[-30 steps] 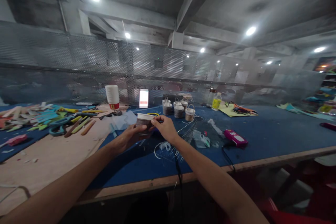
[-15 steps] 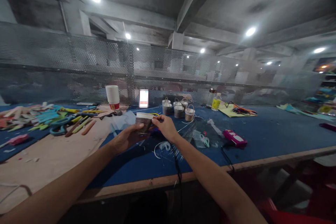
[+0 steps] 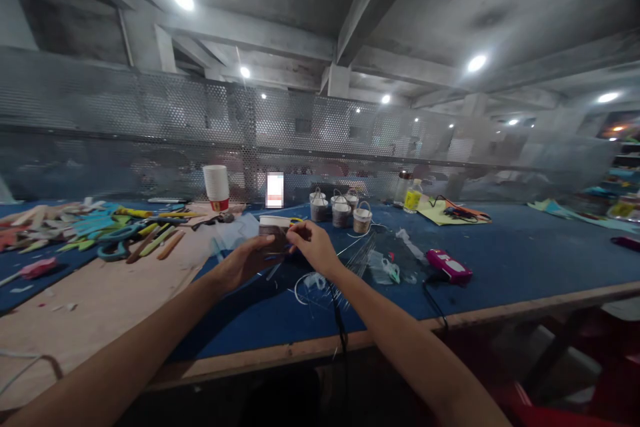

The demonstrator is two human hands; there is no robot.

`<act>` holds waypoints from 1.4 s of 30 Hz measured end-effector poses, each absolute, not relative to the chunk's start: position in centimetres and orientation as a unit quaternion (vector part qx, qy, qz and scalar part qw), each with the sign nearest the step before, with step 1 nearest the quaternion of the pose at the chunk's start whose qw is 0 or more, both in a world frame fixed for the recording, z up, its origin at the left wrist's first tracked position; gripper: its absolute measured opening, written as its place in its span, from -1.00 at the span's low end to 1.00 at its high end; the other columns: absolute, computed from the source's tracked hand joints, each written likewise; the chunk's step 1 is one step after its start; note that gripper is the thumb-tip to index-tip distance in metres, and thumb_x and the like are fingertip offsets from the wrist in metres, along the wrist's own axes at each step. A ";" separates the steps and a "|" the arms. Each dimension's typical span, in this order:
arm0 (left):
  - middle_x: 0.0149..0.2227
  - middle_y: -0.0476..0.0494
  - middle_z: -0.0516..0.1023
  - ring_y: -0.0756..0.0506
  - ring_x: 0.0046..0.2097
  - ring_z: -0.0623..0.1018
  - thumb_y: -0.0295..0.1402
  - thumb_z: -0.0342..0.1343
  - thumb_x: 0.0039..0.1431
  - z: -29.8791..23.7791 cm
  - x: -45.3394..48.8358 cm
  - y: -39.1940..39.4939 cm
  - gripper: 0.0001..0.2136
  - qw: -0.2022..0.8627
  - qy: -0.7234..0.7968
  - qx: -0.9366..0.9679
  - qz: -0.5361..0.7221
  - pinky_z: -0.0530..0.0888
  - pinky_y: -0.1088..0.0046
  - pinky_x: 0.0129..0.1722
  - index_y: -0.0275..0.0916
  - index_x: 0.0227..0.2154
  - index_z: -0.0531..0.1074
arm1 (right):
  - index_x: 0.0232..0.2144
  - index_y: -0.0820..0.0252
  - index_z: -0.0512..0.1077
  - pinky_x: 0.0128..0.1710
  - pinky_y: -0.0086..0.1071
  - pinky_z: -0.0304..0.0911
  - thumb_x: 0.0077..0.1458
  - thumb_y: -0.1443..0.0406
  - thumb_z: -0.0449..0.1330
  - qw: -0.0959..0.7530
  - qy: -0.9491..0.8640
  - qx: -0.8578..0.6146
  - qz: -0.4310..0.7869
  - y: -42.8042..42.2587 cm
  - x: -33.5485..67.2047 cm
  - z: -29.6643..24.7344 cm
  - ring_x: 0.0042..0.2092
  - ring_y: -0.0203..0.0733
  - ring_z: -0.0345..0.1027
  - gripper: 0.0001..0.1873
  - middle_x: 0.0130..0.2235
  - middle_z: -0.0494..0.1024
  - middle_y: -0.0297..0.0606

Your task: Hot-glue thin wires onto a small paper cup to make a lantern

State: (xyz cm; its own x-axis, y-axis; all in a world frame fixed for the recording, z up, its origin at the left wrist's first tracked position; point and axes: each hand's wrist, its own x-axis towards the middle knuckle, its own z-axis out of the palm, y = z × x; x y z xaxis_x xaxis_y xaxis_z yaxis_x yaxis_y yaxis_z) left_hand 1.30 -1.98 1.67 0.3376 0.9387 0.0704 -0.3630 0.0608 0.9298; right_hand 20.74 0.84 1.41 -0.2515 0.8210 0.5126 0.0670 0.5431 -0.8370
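Cup was grasped by the left hand, its wall partly hidden; the right hand bunched at its side, whether pinching anything could not be told.

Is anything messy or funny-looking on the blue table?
Yes: thin, pale strands lie scattered every which way on the blue table near the right hand, beside a crumpled see-through scrap. They look untidy; the little handled cups behind them stand upright.
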 end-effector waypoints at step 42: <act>-0.23 -0.21 0.74 -0.14 -0.29 0.69 -0.46 0.22 0.18 2.3 -0.3 -1.2 -0.81 0.641 0.309 0.353 0.607 0.60 0.38 -0.31 -0.30 -0.14 0.60 | -0.10 0.27 0.55 -0.12 -0.30 0.36 0.24 0.04 0.22 0.454 -0.717 -0.484 0.213 3.3 24.1 2.8 -0.19 -0.11 0.50 -0.59 -0.27 0.58 -0.20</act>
